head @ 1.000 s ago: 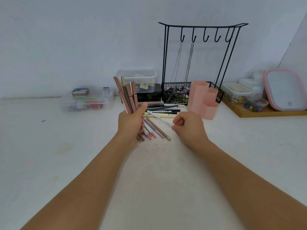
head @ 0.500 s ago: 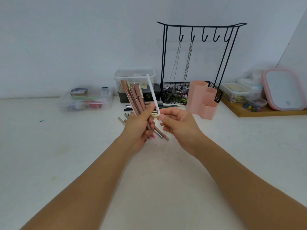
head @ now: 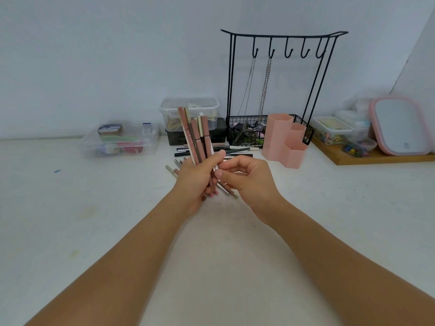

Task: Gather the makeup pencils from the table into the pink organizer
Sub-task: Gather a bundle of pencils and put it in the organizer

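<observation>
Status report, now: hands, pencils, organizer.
Left hand gripping pencil bundle upright. Right hand beside it, fingers curled, grip unclear. Loose pencils on table. Pink organizer looks empty, path unobstructed.

The left hand (head: 196, 178) grips a bundle of makeup pencils (head: 196, 137) upright, the right hand (head: 247, 177) touching it.

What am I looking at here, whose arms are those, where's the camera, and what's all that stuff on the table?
There is no machine: a person wears a camera on the head, looking down at their own two bare arms. The left hand grips a bundle of makeup pencils, mostly pink and brown, fanned upward. The right hand is curled beside it, fingertips at the bundle. More loose pencils lie on the white table behind the hands. The pink organizer, a cluster of open cups, stands to the right, in front of a black wire jewellery stand. Clear plastic boxes sit along the wall.
</observation>
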